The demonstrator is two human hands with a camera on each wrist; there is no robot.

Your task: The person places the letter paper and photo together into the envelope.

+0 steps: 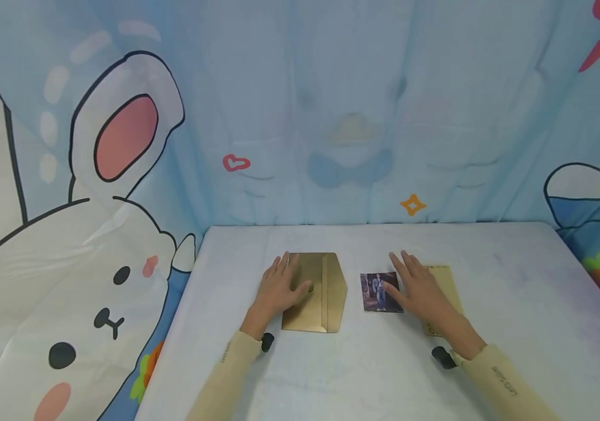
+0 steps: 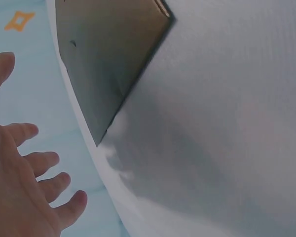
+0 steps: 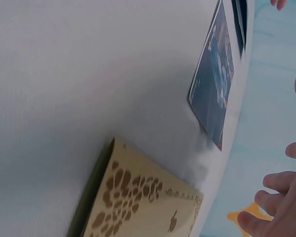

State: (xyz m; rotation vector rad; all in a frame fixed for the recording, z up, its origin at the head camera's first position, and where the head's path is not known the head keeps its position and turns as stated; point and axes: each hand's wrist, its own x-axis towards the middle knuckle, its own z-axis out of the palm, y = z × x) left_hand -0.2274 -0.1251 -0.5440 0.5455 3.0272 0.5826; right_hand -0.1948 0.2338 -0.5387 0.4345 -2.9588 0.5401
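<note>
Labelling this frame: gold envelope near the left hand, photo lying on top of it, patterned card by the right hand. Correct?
The photo isn't on the gold envelope: the head view shows it apart, on the white table, between envelope and patterned card.

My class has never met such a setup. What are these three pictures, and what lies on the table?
There is no robot here, only a person's bare left hand and right hand. The wide picture comes from a camera worn on the head, looking forward and down. The other two come from cameras worn on the wrists, one beside each hand. On the white tabletop lie a gold envelope by the left hand, and a small photo and a flat tan item with brown markings by the right hand. Both hands have fingers apart, and neither holds anything.
</note>
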